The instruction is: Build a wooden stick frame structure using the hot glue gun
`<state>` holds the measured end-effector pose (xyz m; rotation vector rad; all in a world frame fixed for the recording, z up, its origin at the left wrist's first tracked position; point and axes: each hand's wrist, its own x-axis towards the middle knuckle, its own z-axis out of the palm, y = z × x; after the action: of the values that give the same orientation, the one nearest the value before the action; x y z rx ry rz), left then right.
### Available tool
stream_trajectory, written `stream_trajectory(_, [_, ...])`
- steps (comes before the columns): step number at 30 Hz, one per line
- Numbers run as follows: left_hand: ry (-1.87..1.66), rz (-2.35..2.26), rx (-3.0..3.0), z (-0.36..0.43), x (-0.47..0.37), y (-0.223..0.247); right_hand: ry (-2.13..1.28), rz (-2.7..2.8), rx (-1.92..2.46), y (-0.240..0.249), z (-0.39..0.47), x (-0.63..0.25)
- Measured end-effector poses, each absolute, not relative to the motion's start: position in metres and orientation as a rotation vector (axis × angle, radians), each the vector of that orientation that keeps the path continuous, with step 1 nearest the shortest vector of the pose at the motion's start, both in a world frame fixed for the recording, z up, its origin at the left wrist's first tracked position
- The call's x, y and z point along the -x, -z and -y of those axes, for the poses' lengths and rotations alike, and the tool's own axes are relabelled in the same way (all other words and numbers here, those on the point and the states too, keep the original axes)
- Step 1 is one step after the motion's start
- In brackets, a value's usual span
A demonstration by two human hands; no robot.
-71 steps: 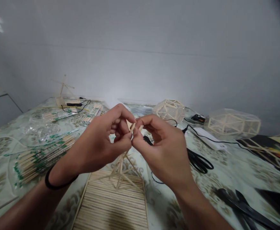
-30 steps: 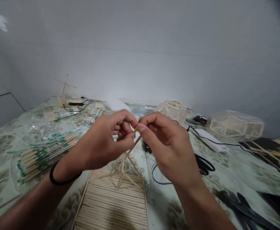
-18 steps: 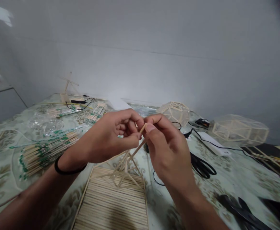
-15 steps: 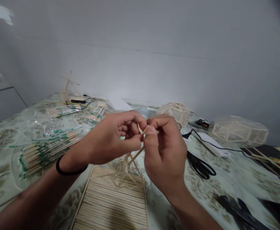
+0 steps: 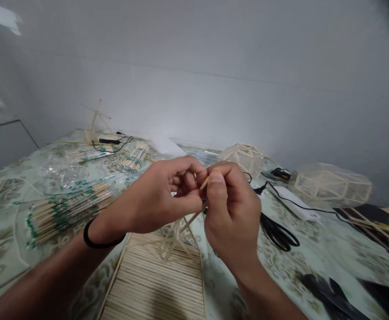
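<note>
My left hand (image 5: 167, 191), with a black band on its wrist, and my right hand (image 5: 234, 204) meet at the centre, fingertips together. Both pinch a thin wooden stick (image 5: 204, 183) whose pale end shows between them. Just below the fingers stands a small frame of crossed wooden sticks (image 5: 177, 238), one slanting stick reaching up toward my right hand. The frame rests on a flat panel of side-by-side sticks (image 5: 154, 284). My fingers hide where the upper sticks meet.
Packs of skewers (image 5: 70, 211) lie left. Clear-walled stick frames (image 5: 334, 184) and a white power strip (image 5: 294, 202) are at the right. Black-handled scissors (image 5: 279, 233) lie beside my right hand; a black tool (image 5: 334, 293) is nearer. A stick model (image 5: 96, 122) stands back left.
Both hands have shifted slightly to the right, still pinched together. The stick end between the fingertips is tilted a little differently.
</note>
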<state>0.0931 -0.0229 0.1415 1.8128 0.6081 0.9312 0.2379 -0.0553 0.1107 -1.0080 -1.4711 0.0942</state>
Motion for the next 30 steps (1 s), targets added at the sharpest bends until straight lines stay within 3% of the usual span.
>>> stream_trajectory(9, [-1.020,-0.653,-1.861,0.018,-0.091,-0.140,-0.146,1.665,1.040,-0.123,0.057,-0.256])
stream_trajectory(17, [-1.038,-0.656,-1.893,0.019,-0.093,-0.135,0.326,1.884,0.989,-0.136,0.067,-0.273])
stream_trajectory(30, [-1.062,-0.742,-2.005,0.022,-0.095,-0.138,0.584,1.941,0.905,-0.138,0.062,-0.278])
